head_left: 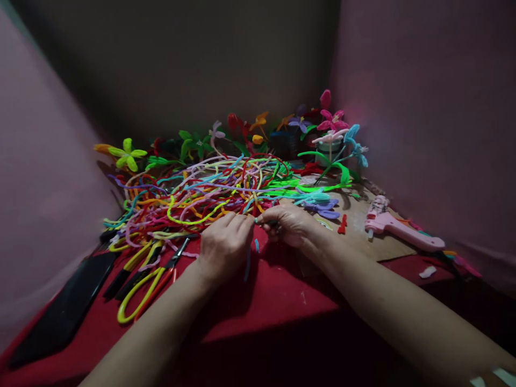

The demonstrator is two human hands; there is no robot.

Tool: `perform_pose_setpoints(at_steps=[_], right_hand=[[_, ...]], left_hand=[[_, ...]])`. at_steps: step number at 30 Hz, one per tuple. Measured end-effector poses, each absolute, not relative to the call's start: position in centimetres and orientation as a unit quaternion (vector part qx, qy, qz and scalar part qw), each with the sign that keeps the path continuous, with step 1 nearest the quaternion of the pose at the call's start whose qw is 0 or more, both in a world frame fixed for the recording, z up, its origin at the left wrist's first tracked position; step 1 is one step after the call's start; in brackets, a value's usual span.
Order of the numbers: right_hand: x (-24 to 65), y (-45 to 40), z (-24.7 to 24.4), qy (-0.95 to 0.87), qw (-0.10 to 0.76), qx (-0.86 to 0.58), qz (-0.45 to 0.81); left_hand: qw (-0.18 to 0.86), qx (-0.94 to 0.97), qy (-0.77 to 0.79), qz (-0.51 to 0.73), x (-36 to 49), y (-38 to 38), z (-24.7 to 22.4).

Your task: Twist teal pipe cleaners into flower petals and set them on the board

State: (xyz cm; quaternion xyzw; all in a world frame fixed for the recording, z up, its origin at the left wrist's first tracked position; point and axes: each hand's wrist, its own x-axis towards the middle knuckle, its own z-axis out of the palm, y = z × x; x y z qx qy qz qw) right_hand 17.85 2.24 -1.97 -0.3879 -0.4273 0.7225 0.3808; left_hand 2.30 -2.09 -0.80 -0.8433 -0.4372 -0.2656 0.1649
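My left hand [228,242] is closed in a pinch, with a thin blue pipe cleaner [247,264] hanging down below its fingers. Fingertip to fingertip with it, my right hand [288,223] is pinched on a small bluish end of what looks like the same pipe cleaner; the fingers hide most of it. A short blue scrap [257,245] lies on the red cloth [282,306] just under the hands. Right behind them spreads a big tangled heap of colourful pipe cleaners [197,199].
Yellow-and-red-handled scissors [151,290], black-and-yellow-handled tools [131,271] and a black flat object [64,312] lie left. To the right, a pink glue gun [403,228] rests by cardboard [363,252]. Pipe-cleaner flowers [332,121] stand along the back.
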Motion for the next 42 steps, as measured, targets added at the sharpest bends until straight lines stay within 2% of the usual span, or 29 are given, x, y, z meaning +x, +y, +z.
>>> perform_pose_setpoints(at_steps=[5,7,9,11,13,18,20,29,33,36,39,42], right_hand=[[18.5,2.4,-1.5,-0.576,0.392,-0.313,0.645],[18.7,2.3,-1.2,-0.606,0.382,-0.295,0.633],[18.7,2.2,-1.1,-0.624,0.375,-0.294,0.619],[18.7,2.1,-1.1,-0.631,0.368,-0.298,0.614],[18.6,2.2,-1.3,-0.624,0.364,-0.323,0.611],[18.5,2.8,-2.0,-0.546,0.379,-0.423,0.615],[18.5,3.0,-2.2,-0.526,0.386,-0.422,0.629],[18.0,2.8,-2.0,-0.591,0.450,-0.429,0.514],[17.8,2.9,-2.6,-0.543,0.496,-0.328,0.593],[17.5,2.9,-3.1,-0.498,0.496,-0.265,0.660],[17.1,2.6,-3.1,-0.478,0.499,-0.271,0.670],[17.1,2.2,-2.6,-0.489,0.508,-0.297,0.644]], left_hand=[[-0.376,-0.737,-0.482,-0.288,0.8,-1.1,0.3],[-0.482,-0.690,-0.469,-0.268,0.2,-0.9,0.7],[-0.513,-0.680,-0.465,-0.242,0.0,-0.9,0.9],[-0.491,-0.711,-0.458,-0.207,0.1,-1.1,1.1],[-0.387,-0.779,-0.459,-0.183,0.5,-1.3,0.9],[0.177,-0.858,-0.457,-0.152,1.8,-1.8,-0.4],[0.278,-0.856,-0.417,-0.127,1.9,-1.8,-0.9],[0.269,-0.836,-0.474,-0.060,2.0,-1.6,-1.7],[0.223,-0.837,-0.491,-0.089,2.6,-1.7,-2.2],[0.186,-0.837,-0.495,-0.141,2.6,-1.5,-2.7],[0.162,-0.829,-0.501,-0.187,2.6,-1.4,-2.9],[0.075,-0.827,-0.503,-0.240,2.4,-1.5,-2.0]])
